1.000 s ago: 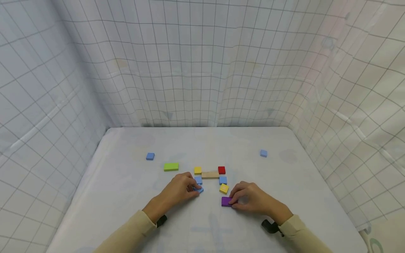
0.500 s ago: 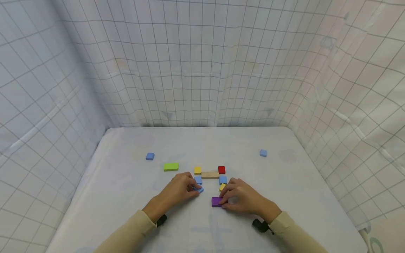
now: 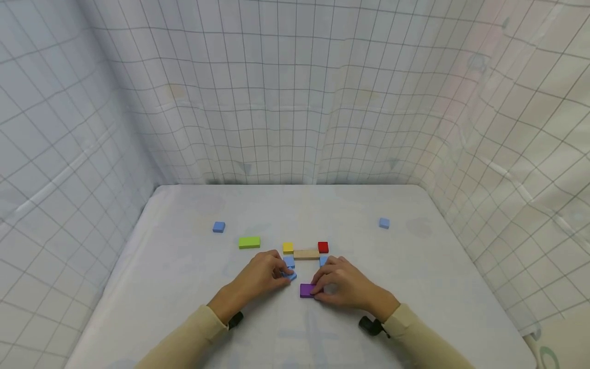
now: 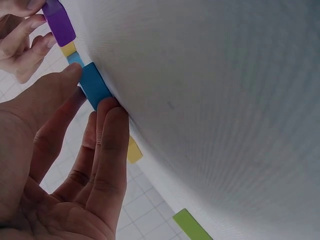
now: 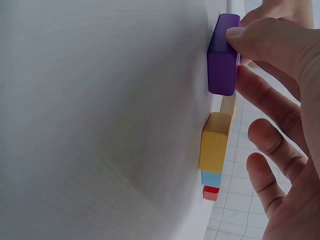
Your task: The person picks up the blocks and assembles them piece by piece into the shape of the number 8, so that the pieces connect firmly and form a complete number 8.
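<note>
My left hand pinches a blue block between thumb and fingers, low at the tabletop. To its right, my right hand holds a purple rectangular block by its right end, the thumb on the near side. Just beyond the hands lies an arrangement: a plain wooden bar, a yellow block and a red block at its far corners, and two blue squares nearer, on the left and right. Another yellow block shows in the right wrist view; my right hand hides it from the head view.
A lime green block lies left of the arrangement, with a blue block farther left. One more blue block sits at the far right. Grid-patterned curtains surround the white table on three sides.
My right hand has moved the purple block leftward, closer to the left hand, and now covers the nearer yellow block in the head view. The left hand stays in place on its blue block.
</note>
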